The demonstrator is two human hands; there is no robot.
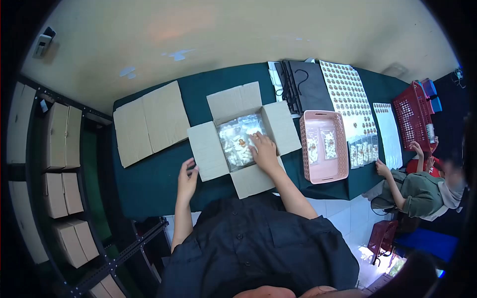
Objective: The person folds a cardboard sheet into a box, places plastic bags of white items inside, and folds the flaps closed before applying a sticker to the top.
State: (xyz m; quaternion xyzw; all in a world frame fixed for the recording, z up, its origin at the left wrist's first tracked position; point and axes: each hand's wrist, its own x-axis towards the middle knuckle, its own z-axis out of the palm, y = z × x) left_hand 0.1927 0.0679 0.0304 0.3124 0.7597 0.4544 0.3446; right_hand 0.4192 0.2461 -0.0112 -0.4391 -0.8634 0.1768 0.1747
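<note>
An open cardboard box (213,154) stands in front of me with its flaps folded outward. Inside lie clear plastic packets (233,136) of small whitish pieces, one bearing a brown sticker. My right hand (265,151) reaches over the box's near right side, its fingers spread on the packets; I see nothing gripped. Just off the left flap, my left hand (187,179) hovers with fingers apart and nothing in them. To the right of the box is a pink basket (325,175) holding a few similar packets (329,144).
Flattened cardboard (151,121) lies left on the green-covered table (154,196). Dark bags (310,87), a sticker sheet (345,89) and a row of packets (364,151) lie right. A co-worker (422,193) works beside a red basket (410,116). Shelves hold boxes (62,193) at left.
</note>
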